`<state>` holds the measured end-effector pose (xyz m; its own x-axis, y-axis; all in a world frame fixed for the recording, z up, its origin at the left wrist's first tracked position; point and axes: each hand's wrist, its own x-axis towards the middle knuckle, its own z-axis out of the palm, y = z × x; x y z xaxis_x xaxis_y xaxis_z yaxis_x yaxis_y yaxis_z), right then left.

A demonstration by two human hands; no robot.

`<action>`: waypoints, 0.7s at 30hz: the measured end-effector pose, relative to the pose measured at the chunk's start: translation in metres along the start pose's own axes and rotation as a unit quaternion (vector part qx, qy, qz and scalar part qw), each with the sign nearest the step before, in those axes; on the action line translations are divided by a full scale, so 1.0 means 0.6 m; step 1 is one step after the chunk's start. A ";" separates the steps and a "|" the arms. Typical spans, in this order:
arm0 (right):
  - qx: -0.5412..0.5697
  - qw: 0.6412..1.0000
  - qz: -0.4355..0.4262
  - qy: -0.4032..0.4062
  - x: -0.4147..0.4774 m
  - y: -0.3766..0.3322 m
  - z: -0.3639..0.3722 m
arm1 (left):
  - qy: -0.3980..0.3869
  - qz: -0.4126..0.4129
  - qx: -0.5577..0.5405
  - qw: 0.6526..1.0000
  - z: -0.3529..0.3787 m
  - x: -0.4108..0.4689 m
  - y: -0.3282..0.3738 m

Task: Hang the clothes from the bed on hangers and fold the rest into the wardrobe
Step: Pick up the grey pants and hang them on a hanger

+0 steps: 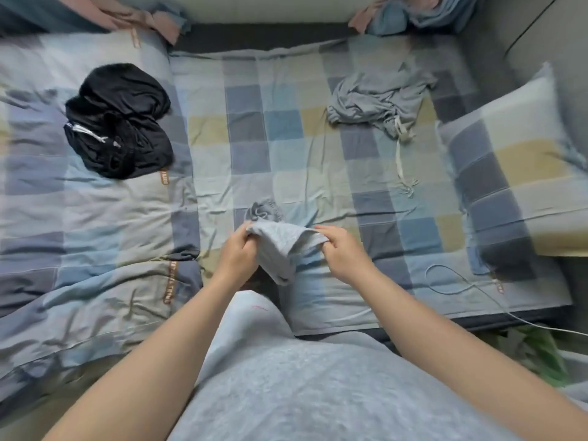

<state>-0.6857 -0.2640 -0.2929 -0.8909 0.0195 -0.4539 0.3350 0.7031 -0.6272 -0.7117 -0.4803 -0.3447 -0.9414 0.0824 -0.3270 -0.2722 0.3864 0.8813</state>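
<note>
We hold a small grey cloth (pixel 283 249) in the air, low above the near part of the bed. It is a soft knit of mottled light grey, stretched wide at the top and hanging down to a narrow, limp end. Our left hand (pixel 237 256) pinches its left upper corner between thumb and curled fingers. Our right hand (pixel 342 253) pinches the right upper edge in the same way, fingers pressed together around the fabric.

Just behind the cloth, a bunched grey piece (pixel 264 211) with a gathered, ribbed edge lies on the checked sheet (pixel 286 138). The sheet is thin cotton in blue, grey and pale yellow squares, with many fine creases. A flat stretch of it lies beyond the cloth.

Far to the left of the cloth and further back, a black garment (pixel 117 122) sits in a smooth, shiny heap with a white cord on the puffy duvet (pixel 79 218). To the right and further back lies a crumpled grey garment (pixel 378 100), whose long pale drawstring trails toward us. A plump checked pillow (pixel 509 173) rests to the right of the cloth. A thin white cable (pixel 461 281) curls near the bed's front edge, to the right of the cloth.
</note>
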 end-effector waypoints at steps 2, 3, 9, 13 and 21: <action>0.045 0.999 -0.013 0.023 -0.065 -0.030 -0.042 | 0.044 0.006 -0.013 0.999 -0.004 -0.038 0.061; 0.066 0.997 -0.018 0.037 -0.094 -0.045 -0.060 | 0.060 0.015 -0.021 0.998 -0.009 -0.058 0.092; 0.167 0.975 -0.085 0.117 -0.202 -0.120 -0.135 | 0.078 0.109 -0.071 0.988 -0.056 -0.147 0.209; 0.227 0.952 -0.120 0.164 -0.247 -0.157 -0.158 | 0.073 0.169 -0.088 0.979 -0.078 -0.180 0.247; 0.408 0.889 -0.144 0.152 -0.342 -0.251 -0.148 | -0.101 0.196 -0.044 0.974 -0.157 -0.248 0.254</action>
<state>-0.5808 -0.3104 -0.0492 -0.9761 0.1996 -0.0857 0.0799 -0.0367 -0.9961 -0.6316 -0.5205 -0.1297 -0.9205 0.3906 -0.0111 0.0770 0.2091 0.9749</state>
